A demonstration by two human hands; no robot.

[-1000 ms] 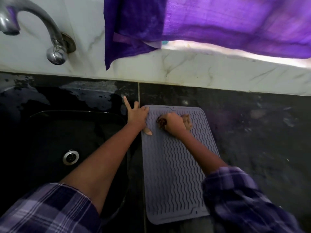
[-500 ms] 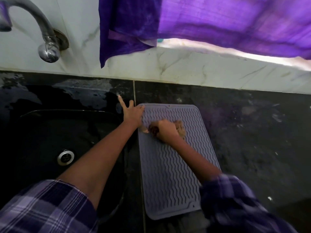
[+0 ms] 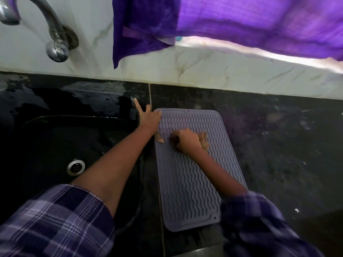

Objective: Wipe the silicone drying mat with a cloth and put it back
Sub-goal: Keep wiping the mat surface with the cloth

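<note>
A grey silicone drying mat (image 3: 187,184) with wavy ridges lies flat on the dark countertop, just right of the sink. My right hand (image 3: 188,139) presses a bunched brown cloth (image 3: 203,142) onto the mat's upper part; the cloth shows on both sides of the fist. My left hand (image 3: 148,119) rests with fingers spread on the mat's far left corner, thumb lying on the mat's left edge.
A black sink (image 3: 61,151) with a metal drain (image 3: 75,167) is on the left, its rim wet. A metal tap (image 3: 53,32) juts from the white marble wall. A purple cloth (image 3: 213,23) hangs above. Dark speckled countertop (image 3: 278,145) extends to the right.
My right hand has slid the cloth down the mat toward me and slightly right. The left hand stays on the mat's far left corner.
</note>
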